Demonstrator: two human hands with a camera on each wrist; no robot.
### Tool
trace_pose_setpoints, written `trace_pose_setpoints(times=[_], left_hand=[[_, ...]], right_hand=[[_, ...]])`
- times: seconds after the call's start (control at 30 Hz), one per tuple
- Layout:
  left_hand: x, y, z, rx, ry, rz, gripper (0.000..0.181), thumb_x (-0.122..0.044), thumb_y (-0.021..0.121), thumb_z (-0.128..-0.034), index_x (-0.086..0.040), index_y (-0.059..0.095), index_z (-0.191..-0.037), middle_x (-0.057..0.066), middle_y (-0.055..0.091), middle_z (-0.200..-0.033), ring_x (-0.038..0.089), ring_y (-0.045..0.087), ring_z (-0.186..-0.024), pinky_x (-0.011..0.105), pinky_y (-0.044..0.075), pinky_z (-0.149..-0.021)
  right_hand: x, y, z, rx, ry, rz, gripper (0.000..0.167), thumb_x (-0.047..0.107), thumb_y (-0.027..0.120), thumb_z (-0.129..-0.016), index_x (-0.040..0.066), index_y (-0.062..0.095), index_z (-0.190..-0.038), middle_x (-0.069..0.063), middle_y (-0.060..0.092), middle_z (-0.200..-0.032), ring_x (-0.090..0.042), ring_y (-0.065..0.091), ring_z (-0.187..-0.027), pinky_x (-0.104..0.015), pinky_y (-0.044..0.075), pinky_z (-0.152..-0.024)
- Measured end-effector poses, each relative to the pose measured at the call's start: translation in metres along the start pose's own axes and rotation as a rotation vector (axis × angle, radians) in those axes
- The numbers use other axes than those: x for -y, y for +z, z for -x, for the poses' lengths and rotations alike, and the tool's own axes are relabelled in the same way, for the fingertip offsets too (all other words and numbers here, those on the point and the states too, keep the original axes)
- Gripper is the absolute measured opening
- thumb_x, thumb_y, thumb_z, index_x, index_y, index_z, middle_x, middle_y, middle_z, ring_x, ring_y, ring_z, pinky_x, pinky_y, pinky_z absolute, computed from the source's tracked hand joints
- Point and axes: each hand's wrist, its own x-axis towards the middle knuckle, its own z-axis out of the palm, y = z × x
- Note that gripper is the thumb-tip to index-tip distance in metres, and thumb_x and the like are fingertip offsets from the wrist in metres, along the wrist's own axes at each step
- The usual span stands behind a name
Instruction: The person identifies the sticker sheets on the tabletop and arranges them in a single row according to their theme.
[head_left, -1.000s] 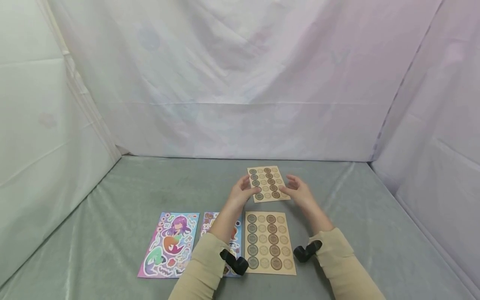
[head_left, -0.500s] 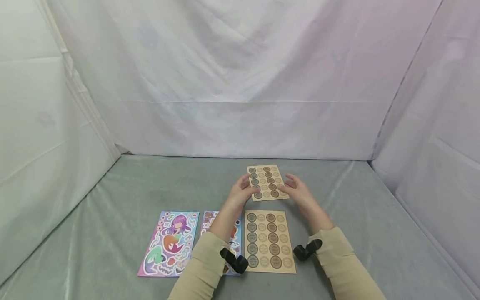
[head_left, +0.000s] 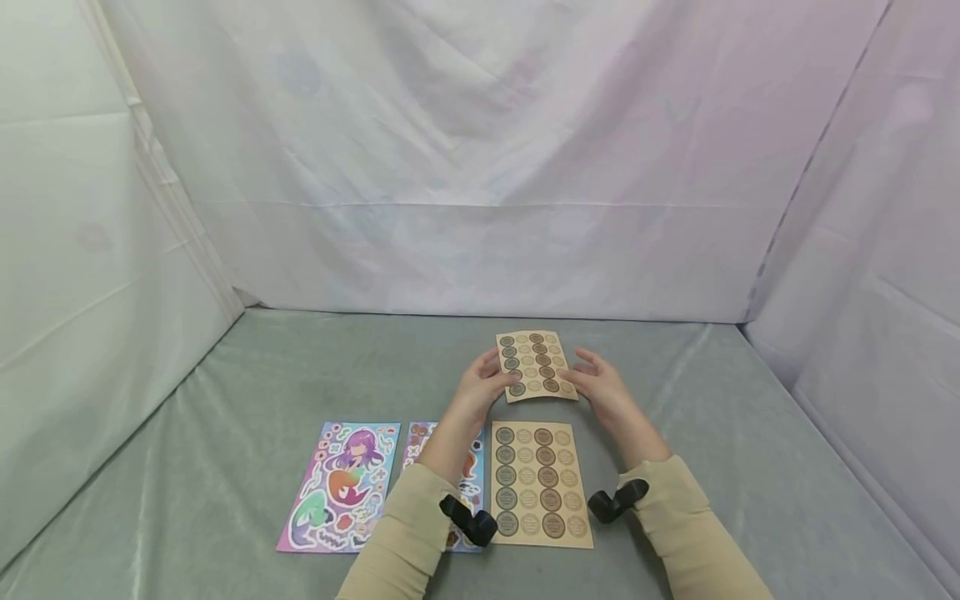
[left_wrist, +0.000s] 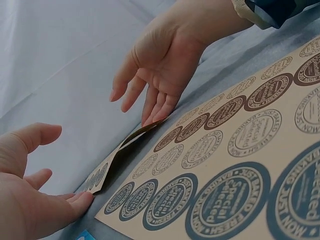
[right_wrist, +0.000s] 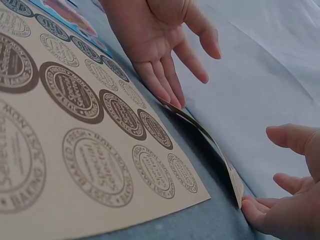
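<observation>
A small tan sticker sheet (head_left: 534, 367) with rows of round grey and brown stickers lies between the hands. My left hand (head_left: 477, 389) touches its left edge with extended fingertips, and my right hand (head_left: 602, 390) meets the right edge the same way. Both wrist views show the sheet (right_wrist: 220, 150) bowed and side-on, with thumbs held up off it. Closer to me rests a larger tan sheet of round stickers (head_left: 540, 487), printed "Special Selected" and "Just Baked Fresh" in the left wrist view.
A mermaid sticker sheet (head_left: 343, 492) lies to the left. Beside it, a second colourful sheet (head_left: 471, 479) is partly covered by the left forearm. The grey cloth-covered table (head_left: 225, 433) is bounded by white curtains (head_left: 480, 258).
The small sticker sheet has bent, its near edge now curving where it was straight before. Both hands stay in nearly the same place.
</observation>
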Motion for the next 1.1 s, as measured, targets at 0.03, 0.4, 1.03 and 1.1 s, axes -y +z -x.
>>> trace_pose_setpoints(times=[0.03, 0.4, 1.03, 1.1], left_hand=[[0.0, 0.0, -0.0002, -0.007, -0.001, 0.004, 0.074, -0.005, 0.071, -0.0809, -0.01, 0.037, -0.147, 0.022, 0.035, -0.146, 0.033, 0.04, -0.131, 0.038, 0.037, -0.105], [-0.0006, -0.0018, -0.0012, -0.044, 0.006, 0.076, 0.073, 0.0, 0.069, -0.0813, -0.009, 0.037, -0.146, 0.028, 0.033, -0.145, 0.037, 0.042, -0.129, 0.037, 0.041, -0.102], [-0.0012, -0.0044, 0.0004, -0.072, 0.005, 0.122, 0.066, 0.002, 0.066, -0.0842, -0.009, 0.041, -0.144, 0.023, 0.045, -0.138, 0.017, 0.057, -0.094, 0.037, 0.047, -0.092], [-0.0013, -0.0045, 0.0002, -0.073, 0.003, 0.131, 0.066, 0.003, 0.066, -0.0845, -0.009, 0.041, -0.144, 0.022, 0.047, -0.136, 0.015, 0.058, -0.092, 0.037, 0.047, -0.092]], right_hand=[[-0.0001, -0.0001, -0.0001, -0.003, -0.001, -0.018, 0.075, 0.01, 0.063, -0.091, 0.002, 0.019, -0.151, -0.03, 0.022, -0.15, -0.039, 0.03, -0.136, -0.044, 0.031, -0.109], [-0.0031, -0.0011, -0.0016, -0.035, 0.003, -0.106, 0.07, 0.006, 0.059, -0.093, 0.003, 0.02, -0.152, -0.029, 0.025, -0.149, -0.035, 0.034, -0.134, -0.041, 0.036, -0.106], [-0.0053, -0.0004, -0.0005, -0.078, 0.009, -0.125, 0.063, 0.003, 0.055, -0.095, 0.003, 0.024, -0.151, -0.026, 0.035, -0.145, -0.033, 0.041, -0.129, -0.04, 0.039, -0.101], [-0.0051, -0.0001, 0.0, -0.084, 0.013, -0.128, 0.063, 0.003, 0.055, -0.095, 0.003, 0.025, -0.15, -0.026, 0.035, -0.145, -0.034, 0.041, -0.129, -0.041, 0.039, -0.101]])
